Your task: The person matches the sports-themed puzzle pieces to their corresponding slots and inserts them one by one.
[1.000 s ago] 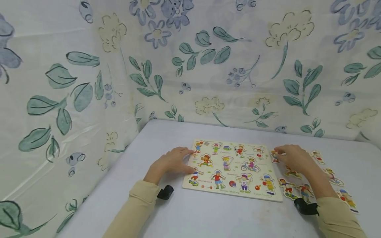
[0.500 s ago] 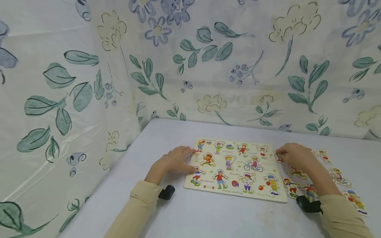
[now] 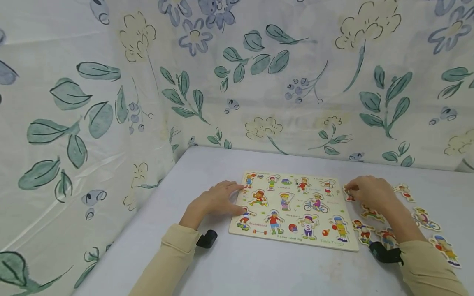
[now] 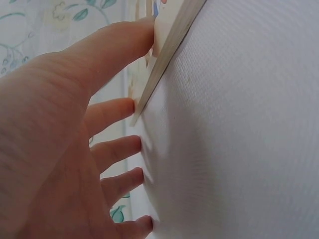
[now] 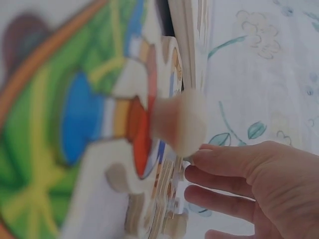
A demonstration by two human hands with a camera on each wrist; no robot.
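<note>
Puzzle board (image 3: 273, 201): one, laid on the white table (image 3: 277, 265) between both hands.
Printed figures (image 3: 274, 222): eleven on the board, in rows of four, three and four.
Loose pieces (image 3: 446, 250): seven seen, scattered around the board's 3 o'clock; any under the right arm are hidden.
Left hand (image 3: 218, 198): unclenched, fingers spread, at the board's 9 o'clock; its edge is touched by the thumb.
Right hand (image 3: 372, 193): fingertips brought to the nearest loose piece; whether it is grasped cannot be told.
Knob (image 5: 182, 122): one pale, large in the right wrist view, by which the thumb tip is partly screened.
Wrist devices (image 3: 207, 239): two, black.
Sleeves (image 3: 168, 255): two, beige.
Flowered cloth (image 3: 296, 102): hung at 12 and 9 o'clock.
</note>
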